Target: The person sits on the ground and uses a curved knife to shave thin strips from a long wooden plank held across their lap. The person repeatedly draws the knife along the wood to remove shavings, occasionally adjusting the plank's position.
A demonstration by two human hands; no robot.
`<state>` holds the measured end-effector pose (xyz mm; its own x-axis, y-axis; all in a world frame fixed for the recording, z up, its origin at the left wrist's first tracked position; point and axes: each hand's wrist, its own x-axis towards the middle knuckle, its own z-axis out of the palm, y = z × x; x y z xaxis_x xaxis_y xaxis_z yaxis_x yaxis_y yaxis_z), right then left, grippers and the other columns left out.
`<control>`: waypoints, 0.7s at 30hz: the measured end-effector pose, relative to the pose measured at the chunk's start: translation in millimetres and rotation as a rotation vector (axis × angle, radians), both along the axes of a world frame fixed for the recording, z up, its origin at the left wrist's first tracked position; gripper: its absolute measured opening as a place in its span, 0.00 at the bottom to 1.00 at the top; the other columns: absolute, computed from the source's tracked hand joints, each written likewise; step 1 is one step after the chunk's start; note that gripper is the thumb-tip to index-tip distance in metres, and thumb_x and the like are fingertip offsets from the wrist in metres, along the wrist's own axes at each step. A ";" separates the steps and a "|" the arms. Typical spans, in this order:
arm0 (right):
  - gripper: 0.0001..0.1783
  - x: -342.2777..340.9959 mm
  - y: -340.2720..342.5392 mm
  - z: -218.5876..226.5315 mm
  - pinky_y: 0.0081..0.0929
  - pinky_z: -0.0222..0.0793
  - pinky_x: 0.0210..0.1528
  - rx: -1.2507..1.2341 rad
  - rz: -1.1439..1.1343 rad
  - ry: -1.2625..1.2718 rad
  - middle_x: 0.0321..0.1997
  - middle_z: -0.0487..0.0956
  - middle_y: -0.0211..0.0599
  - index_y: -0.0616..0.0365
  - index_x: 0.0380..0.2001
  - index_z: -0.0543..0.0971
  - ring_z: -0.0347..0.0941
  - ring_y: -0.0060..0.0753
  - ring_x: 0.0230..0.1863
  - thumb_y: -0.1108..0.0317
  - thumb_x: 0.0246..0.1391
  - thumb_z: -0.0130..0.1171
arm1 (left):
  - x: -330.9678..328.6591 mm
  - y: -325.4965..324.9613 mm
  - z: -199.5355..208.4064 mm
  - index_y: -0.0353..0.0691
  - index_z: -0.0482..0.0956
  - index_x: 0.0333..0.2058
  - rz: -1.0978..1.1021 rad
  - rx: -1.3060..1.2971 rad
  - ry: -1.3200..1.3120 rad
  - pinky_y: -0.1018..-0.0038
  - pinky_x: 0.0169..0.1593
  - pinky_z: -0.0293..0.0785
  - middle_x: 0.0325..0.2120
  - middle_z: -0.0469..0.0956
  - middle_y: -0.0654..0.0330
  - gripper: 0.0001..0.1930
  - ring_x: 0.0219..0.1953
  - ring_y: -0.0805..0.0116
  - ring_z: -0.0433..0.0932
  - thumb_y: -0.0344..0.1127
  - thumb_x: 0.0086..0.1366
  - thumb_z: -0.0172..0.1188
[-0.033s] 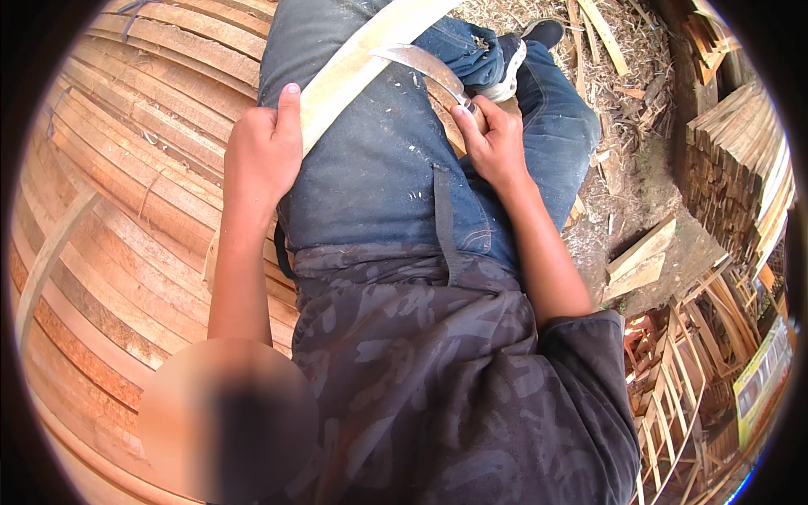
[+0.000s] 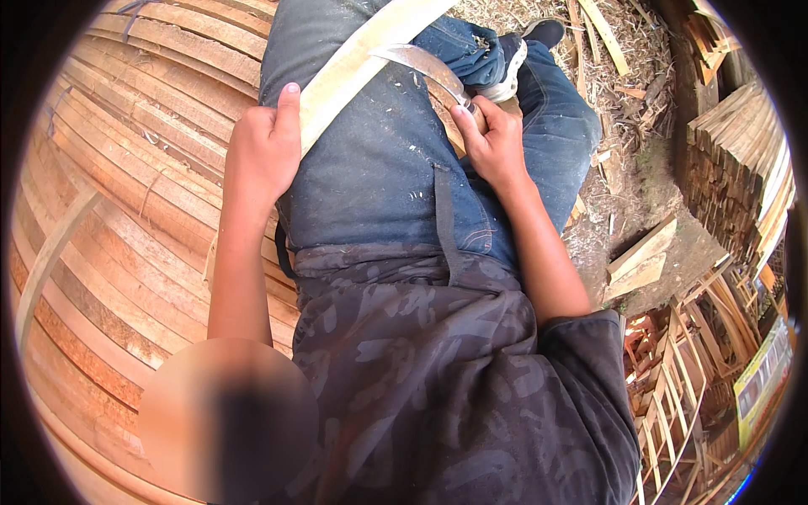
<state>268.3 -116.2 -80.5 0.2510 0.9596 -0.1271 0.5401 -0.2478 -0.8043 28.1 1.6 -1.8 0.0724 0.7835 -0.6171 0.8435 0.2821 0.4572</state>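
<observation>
A pale, flat wooden strip point(image 2: 353, 69) lies slantwise over my jeans-covered thigh and runs out past the top edge. My left hand point(image 2: 263, 156) is closed around its lower end, thumb laid along it. In my right hand point(image 2: 498, 145) is a curved knife point(image 2: 433, 66), the fist wrapped round its wooden handle. The hooked blade points up and left, its tip over or against the right edge of the strip; whether it touches I cannot tell. Most of the left fingers are hidden.
Stacked long wooden slats point(image 2: 126, 278) fill the left side. Shavings point(image 2: 648, 34) cover the ground ahead. Wood offcuts point(image 2: 644, 261), a slat bundle point(image 2: 736, 151) and a pile of thin strips point(image 2: 673, 404) lie at the right. My sneaker point(image 2: 505, 80) is just beyond the knife.
</observation>
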 end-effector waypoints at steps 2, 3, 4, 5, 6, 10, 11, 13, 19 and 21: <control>0.18 -3.4 2.8 -0.1 0.28 0.57 0.18 0.027 -0.026 0.011 0.10 0.62 0.38 0.64 0.19 0.72 0.55 0.24 0.14 0.62 0.55 0.59 | -0.5 9.7 4.3 0.36 0.69 0.13 0.086 -0.204 -0.059 0.71 0.20 0.63 0.07 0.64 0.61 0.32 0.13 0.72 0.66 0.57 0.68 0.41; 0.18 -4.7 8.0 3.3 0.28 0.56 0.18 0.040 -0.042 0.020 0.10 0.62 0.37 0.64 0.18 0.71 0.54 0.24 0.14 0.61 0.55 0.59 | 1.7 20.2 13.1 0.38 0.68 0.14 0.129 -0.330 -0.065 0.73 0.18 0.62 0.07 0.62 0.64 0.31 0.11 0.74 0.64 0.57 0.68 0.40; 0.19 -5.4 13.4 7.2 0.28 0.56 0.17 0.052 -0.059 0.028 0.10 0.62 0.37 0.63 0.18 0.71 0.54 0.24 0.13 0.61 0.55 0.59 | 2.6 26.8 17.9 0.41 0.68 0.15 0.171 -0.456 -0.072 0.75 0.16 0.61 0.07 0.61 0.66 0.30 0.10 0.76 0.62 0.58 0.68 0.40; 0.21 -5.3 19.1 12.2 0.31 0.59 0.18 0.047 -0.062 -0.007 0.10 0.64 0.40 0.63 0.17 0.72 0.59 0.33 0.14 0.58 0.54 0.59 | -1.7 28.3 16.1 0.42 0.67 0.16 0.121 -0.505 -0.101 0.77 0.14 0.59 0.07 0.60 0.68 0.29 0.10 0.78 0.60 0.58 0.68 0.40; 0.23 -5.1 26.1 17.7 0.34 0.62 0.19 0.043 -0.069 -0.043 0.10 0.67 0.43 0.63 0.16 0.72 0.65 0.42 0.14 0.55 0.53 0.60 | -6.2 31.1 15.1 0.44 0.66 0.17 0.065 -0.553 -0.131 0.79 0.13 0.57 0.07 0.59 0.70 0.28 0.09 0.80 0.58 0.58 0.68 0.39; 0.26 -4.4 43.3 27.9 0.37 0.66 0.19 0.087 -0.021 -0.235 0.09 0.69 0.44 0.59 0.14 0.71 0.71 0.49 0.15 0.47 0.52 0.60 | -19.4 40.8 11.9 0.48 0.60 0.11 -0.022 -0.717 -0.176 0.82 0.10 0.50 0.06 0.56 0.72 0.31 0.06 0.81 0.54 0.61 0.68 0.35; 0.27 -4.2 44.2 28.3 0.38 0.66 0.19 0.101 -0.004 -0.284 0.09 0.69 0.43 0.58 0.14 0.70 0.72 0.49 0.15 0.46 0.52 0.59 | -23.7 43.0 9.3 0.48 0.58 0.10 -0.036 -0.765 -0.191 0.83 0.10 0.50 0.05 0.55 0.72 0.32 0.06 0.81 0.53 0.62 0.68 0.34; 0.27 3.5 44.5 21.7 0.40 0.68 0.19 0.065 -0.052 -0.416 0.11 0.72 0.42 0.56 0.15 0.72 0.74 0.49 0.18 0.43 0.52 0.58 | -24.1 43.9 12.1 0.49 0.55 0.09 -0.047 -0.813 -0.202 0.83 0.10 0.49 0.04 0.53 0.72 0.33 0.06 0.82 0.53 0.63 0.68 0.31; 0.31 75.1 37.3 3.0 0.44 0.68 0.29 -0.190 -0.381 -0.392 0.17 0.75 0.49 0.61 0.19 0.76 0.73 0.54 0.21 0.41 0.56 0.50 | -26.9 46.3 16.9 0.49 0.54 0.08 0.017 -0.930 -0.257 0.84 0.09 0.49 0.04 0.53 0.72 0.33 0.05 0.82 0.52 0.62 0.69 0.28; 0.31 98.1 31.4 7.7 0.39 0.64 0.24 -0.164 -0.490 -0.376 0.14 0.73 0.46 0.63 0.17 0.75 0.68 0.44 0.15 0.43 0.57 0.52 | -28.5 40.9 16.0 0.49 0.54 0.08 0.052 -0.962 -0.302 0.85 0.07 0.49 0.02 0.52 0.71 0.33 0.04 0.82 0.51 0.60 0.70 0.25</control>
<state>366.4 -84.8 -72.8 0.7118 0.6978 -0.0802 0.5711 -0.6414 -0.5123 -0.5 42.5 14.2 0.3098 -0.0308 -0.9503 0.7065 0.6763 0.2085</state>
